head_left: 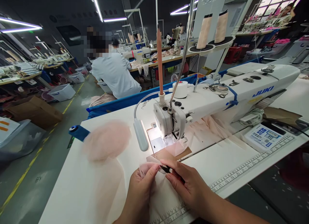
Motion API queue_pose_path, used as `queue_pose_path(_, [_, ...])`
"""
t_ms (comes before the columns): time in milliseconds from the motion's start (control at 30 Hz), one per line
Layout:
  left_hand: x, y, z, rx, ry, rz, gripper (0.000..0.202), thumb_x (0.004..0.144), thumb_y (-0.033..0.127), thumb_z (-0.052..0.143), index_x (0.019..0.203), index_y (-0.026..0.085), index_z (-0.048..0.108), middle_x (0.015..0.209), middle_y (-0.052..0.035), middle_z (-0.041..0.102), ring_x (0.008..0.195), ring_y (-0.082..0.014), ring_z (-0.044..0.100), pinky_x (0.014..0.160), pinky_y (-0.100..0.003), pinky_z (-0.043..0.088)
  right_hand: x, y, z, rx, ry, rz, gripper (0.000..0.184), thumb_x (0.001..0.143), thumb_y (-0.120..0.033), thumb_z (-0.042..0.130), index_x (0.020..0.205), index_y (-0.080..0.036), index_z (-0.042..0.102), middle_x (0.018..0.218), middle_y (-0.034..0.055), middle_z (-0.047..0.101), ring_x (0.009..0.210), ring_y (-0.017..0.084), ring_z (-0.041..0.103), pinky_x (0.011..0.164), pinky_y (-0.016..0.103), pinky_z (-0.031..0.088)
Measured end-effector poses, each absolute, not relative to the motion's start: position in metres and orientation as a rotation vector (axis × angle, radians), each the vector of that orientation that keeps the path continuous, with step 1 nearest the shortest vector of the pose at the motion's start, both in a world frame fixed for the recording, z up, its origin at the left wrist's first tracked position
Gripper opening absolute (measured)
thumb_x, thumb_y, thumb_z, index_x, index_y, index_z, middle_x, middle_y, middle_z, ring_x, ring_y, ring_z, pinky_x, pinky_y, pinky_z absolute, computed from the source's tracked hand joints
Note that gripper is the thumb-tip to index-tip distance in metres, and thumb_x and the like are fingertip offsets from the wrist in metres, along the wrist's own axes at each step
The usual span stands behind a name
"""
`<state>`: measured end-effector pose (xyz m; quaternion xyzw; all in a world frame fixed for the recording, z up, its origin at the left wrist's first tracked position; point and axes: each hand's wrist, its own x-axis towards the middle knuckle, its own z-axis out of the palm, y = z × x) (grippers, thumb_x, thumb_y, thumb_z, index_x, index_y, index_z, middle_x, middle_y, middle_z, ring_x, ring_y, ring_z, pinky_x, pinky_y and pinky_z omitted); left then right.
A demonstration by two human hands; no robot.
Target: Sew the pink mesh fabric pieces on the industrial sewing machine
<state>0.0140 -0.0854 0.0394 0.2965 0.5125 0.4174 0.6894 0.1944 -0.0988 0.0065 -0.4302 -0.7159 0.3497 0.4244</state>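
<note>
sheer fabric (146, 168) in hands (187, 180) near table edge (262, 169)

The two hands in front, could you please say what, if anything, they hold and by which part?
The left hand pinches a bunched part of the sheer pink fabric; the right hand holds a black tool behind its exposed tip.

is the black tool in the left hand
No, the right hand grips the black tool, while the left hand pinches sheer pink fabric.
</note>
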Motion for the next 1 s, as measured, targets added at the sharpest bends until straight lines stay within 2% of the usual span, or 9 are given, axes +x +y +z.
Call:
queue_pose_path(267, [0.015,-0.087,0.040,0.655,1.160,0.938,0.040,0.073,0.052,0.088,0.089,0.016,0.082,0.084,-0.0074,0.079,0.082,-0.0246,0.072,0.073,-0.029,0.058,0.194,-0.098,0.005,-1.023,-1.831,0.826,0.051,0.106,-0.021,0.049,0.151,-0.044,0.048,0.101,-0.0017,0.072,0.085,0.015,0.070,0.081,0.025,0.056])
queue_pose_path(467, [0.016,-0.087,0.042,0.670,1.211,0.964,0.039,0.071,0.052,0.089,0.088,0.017,0.083,0.090,-0.0080,0.080,0.093,-0.0267,0.072,0.077,-0.028,0.058,0.193,-0.098,0.000,-0.994,-1.885,0.739,0.053,0.106,-0.020,0.045,0.154,-0.043,0.047,0.101,0.0006,0.071,0.082,0.016,0.070,0.073,0.026,0.056])
queue_pose_path(633, [0.016,-0.086,0.043,0.696,1.187,0.949,0.039,0.073,0.054,0.087,0.083,0.017,0.081,0.082,-0.0064,0.077,0.081,-0.0234,0.069,0.075,-0.028,0.057,0.194,-0.096,0.005,-0.979,-1.746,0.994,0.037,0.109,-0.027,0.048,0.141,-0.041,0.060,0.114,-0.0002,0.073,0.100,0.017,0.070,0.091,0.028,0.055])
queue_pose_path(700, [0.016,-0.086,0.043,0.705,1.214,0.945,0.039,0.072,0.054,0.087,0.081,0.017,0.080,0.077,-0.0047,0.074,0.077,-0.0213,0.066,0.072,-0.027,0.055,0.196,-0.096,0.007,-1.019,-1.671,1.078,0.033,0.109,-0.032,0.050,0.139,-0.038,0.062,0.109,-0.0003,0.074,0.095,0.017,0.070,0.088,0.028,0.055])
queue_pose_path(800, [0.018,-0.087,0.043,0.702,1.245,0.951,0.038,0.072,0.052,0.087,0.081,0.017,0.079,0.077,-0.0037,0.073,0.076,-0.0201,0.065,0.072,-0.026,0.054,0.196,-0.095,0.009,-1.134,-1.592,1.172,0.046,0.104,-0.042,0.059,0.148,-0.031,0.050,0.087,-0.0029,0.068,0.073,0.016,0.062,0.070,0.026,0.051])
queue_pose_path(833, [0.019,-0.088,0.042,0.706,1.241,0.961,0.037,0.073,0.052,0.086,0.082,0.017,0.079,0.079,-0.0040,0.074,0.077,-0.0202,0.065,0.073,-0.026,0.054,0.196,-0.094,0.010,-1.163,-1.586,1.200,0.046,0.101,-0.045,0.063,0.143,-0.029,0.053,0.081,-0.0041,0.064,0.069,0.015,0.058,0.066,0.025,0.048])
queue_pose_path(900, [0.020,-0.088,0.040,0.735,1.226,0.989,0.038,0.073,0.052,0.086,0.080,0.016,0.076,0.080,-0.0044,0.073,0.078,-0.0200,0.065,0.074,-0.026,0.054,0.194,-0.090,0.011,-1.200,-1.593,1.229,0.028,0.098,-0.046,0.066,0.114,-0.024,0.064,0.075,-0.0050,0.057,0.067,0.014,0.052,0.063,0.025,0.043])
queue_pose_path(967, [0.019,-0.088,0.038,0.771,1.220,0.995,0.041,0.073,0.054,0.087,0.079,0.017,0.071,0.076,-0.0024,0.069,0.070,-0.0170,0.062,0.066,-0.024,0.051,0.194,-0.086,0.013,-1.216,-1.589,1.242,0.030,0.100,-0.046,0.061,0.084,-0.021,0.056,0.071,-0.0053,0.049,0.066,0.013,0.046,0.061,0.025,0.039])
queue_pose_path(1000, [0.018,-0.087,0.037,0.783,1.220,0.997,0.043,0.073,0.055,0.087,0.083,0.018,0.069,0.074,-0.0006,0.067,0.066,-0.0150,0.060,0.061,-0.022,0.048,0.194,-0.084,0.014,-1.221,-1.577,1.261,0.035,0.101,-0.046,0.059,0.077,-0.021,0.050,0.070,-0.0055,0.046,0.065,0.013,0.043,0.061,0.025,0.037])
